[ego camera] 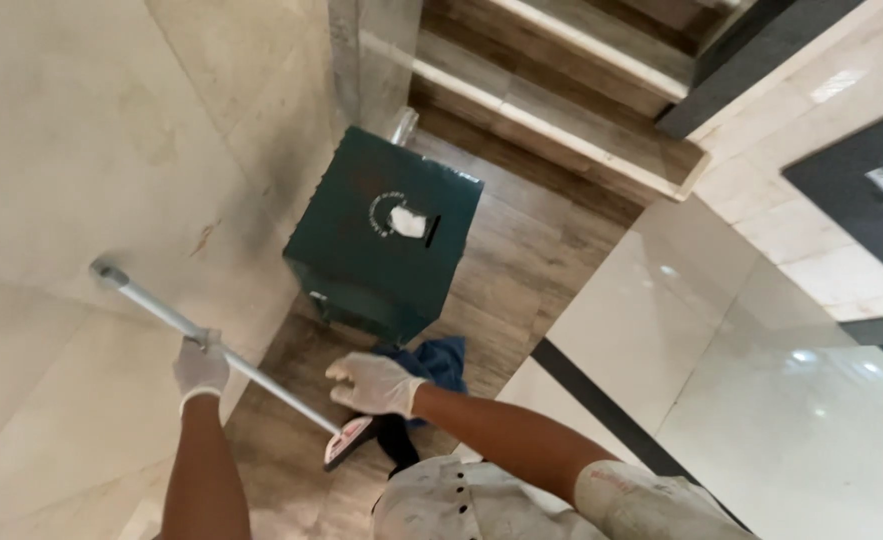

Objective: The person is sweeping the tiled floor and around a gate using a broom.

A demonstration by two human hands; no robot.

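— Nearest the camera, what do the hands have?

— Both wear pale gloves. The left hand (201, 368) has its grip clamped around a metal mop handle (176, 322), which slants from upper left down to a red-and-white fitting (347, 441) at floor level.

— And the right?

— The right hand (373, 383) reaches forward, fingers loosely apart, palm down, right over a blue cloth (439, 362) lying crumpled on the wooden floor (521, 270); I can't tell whether it touches.

— Beyond that?

— Just behind the cloth stands a dark green box (376, 240) with a slot on top and a white scrap of paper (407, 222) in it. Farther back, steps (551, 110) rise; a marble wall (81, 150) runs along the left.
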